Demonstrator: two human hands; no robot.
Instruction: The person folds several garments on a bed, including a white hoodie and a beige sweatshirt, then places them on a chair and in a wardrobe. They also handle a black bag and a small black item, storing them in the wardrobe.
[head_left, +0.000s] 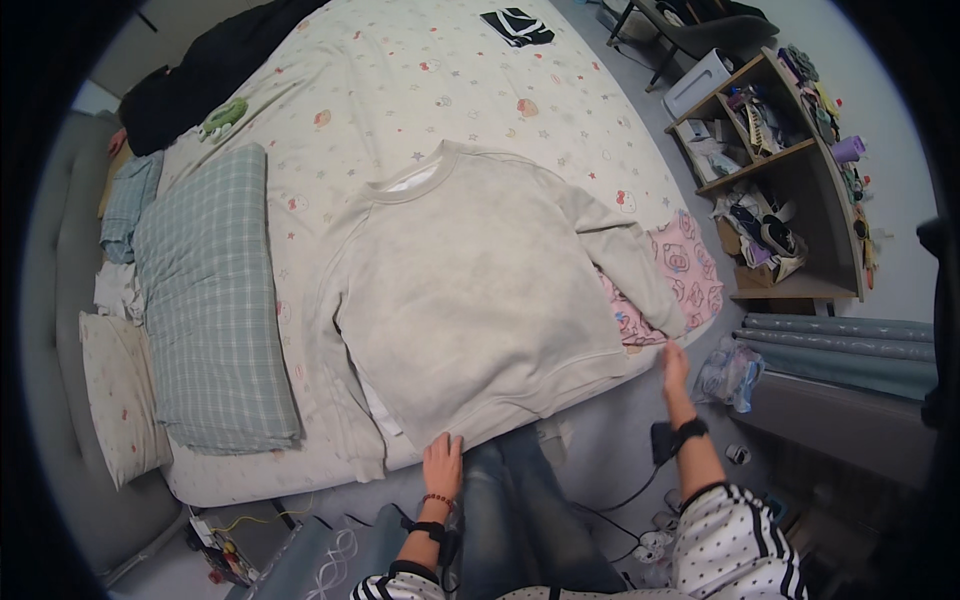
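Observation:
A beige long-sleeved sweatshirt (480, 277) lies spread on the bed, its neckline away from me and its hem at the near edge. My left hand (442, 465) rests at the hem's left corner; whether its fingers grip the cloth cannot be told. The right sleeve is bent down over a pink printed cloth (686, 262). Beside that sleeve's cuff is my right hand (675, 367), with its fingertips close to or touching the cuff; its grip is unclear. The left sleeve hangs down to the bed edge. Something white shows under the sweatshirt's left side.
A green plaid folded quilt or pillow (217, 300) lies to the left, near the grey headboard (60, 300). A folded black-and-white cloth (517, 27) is at the far end. Wooden shelves (795, 292) and a plastic bag (729, 375) stand to the right.

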